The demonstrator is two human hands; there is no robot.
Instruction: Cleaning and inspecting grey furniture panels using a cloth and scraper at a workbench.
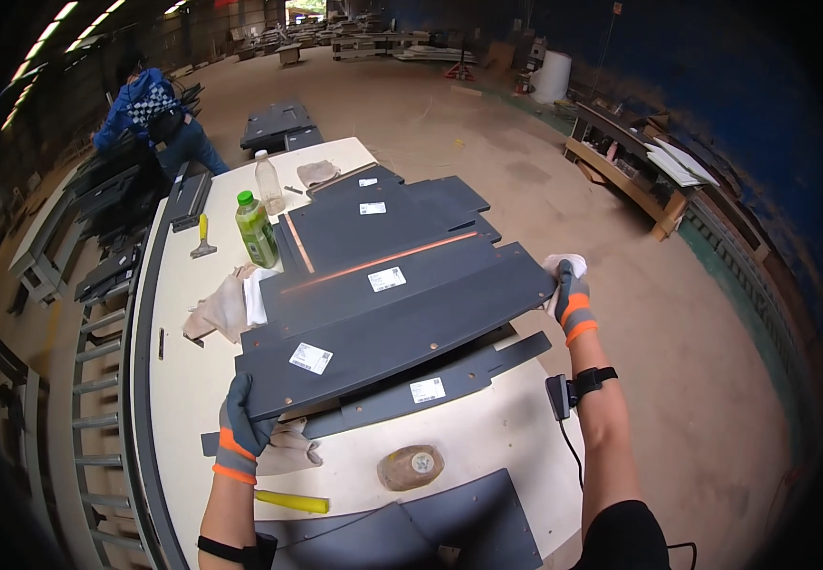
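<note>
My left hand (243,423), in a grey and orange glove, grips the near left corner of a long dark grey panel (373,344) with a white label. My right hand (575,296), gloved the same way, holds the panel's right end and has a pale cloth (568,263) in its fingers. The panel is tilted, its near edge raised above another dark panel (464,378) lying under it. Beyond it lie more dark panels (402,211), some labelled. A crumpled rag (290,445) lies beside my left hand.
On the white-topped table (188,380) stand a green-capped bottle (256,230) and a clear bottle (268,184), near a yellow-handled scraper (203,239) and rags (223,308). A yellow strip (293,502) and brown rounded object (394,470) lie nearer. A roller conveyor (103,389) runs left; a person (160,119) bends over panels.
</note>
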